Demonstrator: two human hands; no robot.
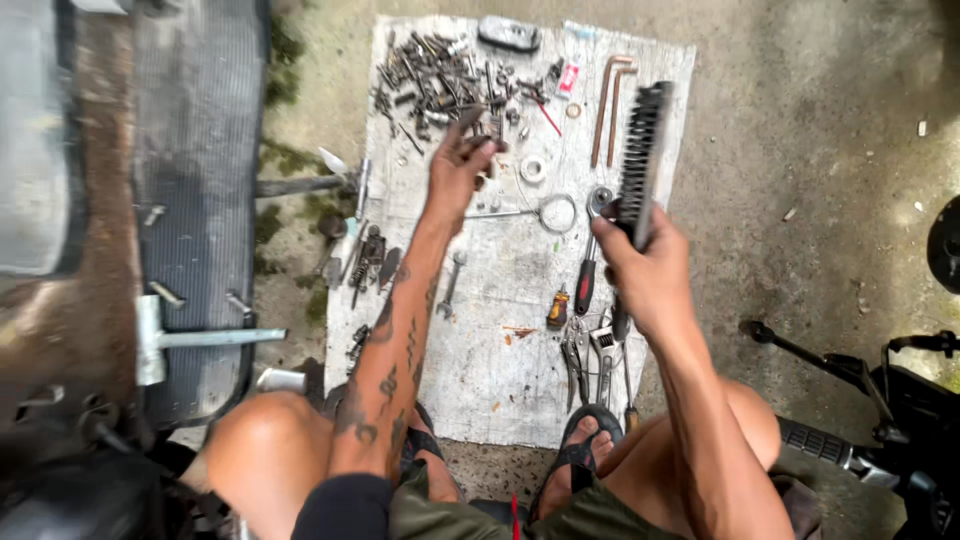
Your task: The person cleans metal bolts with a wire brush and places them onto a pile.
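At the far left lies a ribbed black panel (pixel 200 150) with a T-shaped metal tool (pixel 190 340) resting on its lower part, beside rusty metal.

The left hand (pixel 458 165) reaches forward with the tattooed forearm stretched out over a dirty white sheet (pixel 500 340) spread on the concrete floor (pixel 800 150). Its fingers (pixel 480 148) are pinched together at the near edge of a heap of bolts (pixel 440 70) on the sheet's far left corner; whether they have hold of a small part cannot be told.

The right hand (pixel 645 265) is raised above the sheet's right side, fingers wrapped tight round the lower end of a black toothed bar (pixel 640 150), which points away and stands nearly upright. Beneath it lie a ratchet (pixel 590 250), pliers (pixel 590 355) and, farther off, two hex keys (pixel 608 100).

The sheet's middle is mostly bare. Its near edge meets the person's sandalled feet (pixel 580 450). To the right the floor is open as far as a motorbike handlebar (pixel 850 375) at the lower right.
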